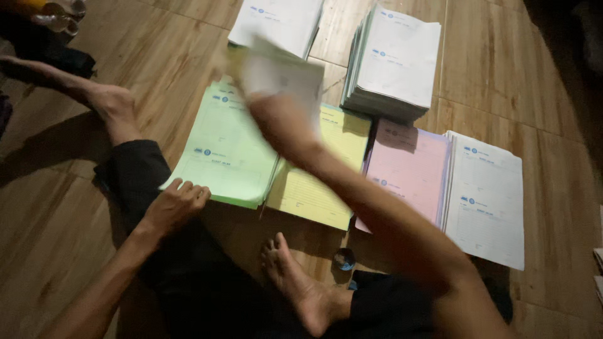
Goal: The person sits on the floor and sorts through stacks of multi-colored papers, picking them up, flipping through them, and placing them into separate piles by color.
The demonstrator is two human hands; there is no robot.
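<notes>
Your right hand (276,116) gripped blurred sheets (282,72) above the yellow stack (314,188); your left hand (176,204) rested open-fingered on the green stack (223,154).

Wood-look tile floor (56,251), green (220,150), yellow (314,188), pink (408,169) & white form stacks (487,194), 2 taller white stacks (396,59) behind

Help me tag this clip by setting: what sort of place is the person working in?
Probably a room in a home or small workshop, with the work done on the floor. The person sits barefoot on wood-look floor tiles, stacks of green, yellow, pink and white forms spread before them, with no desk in view.
</notes>
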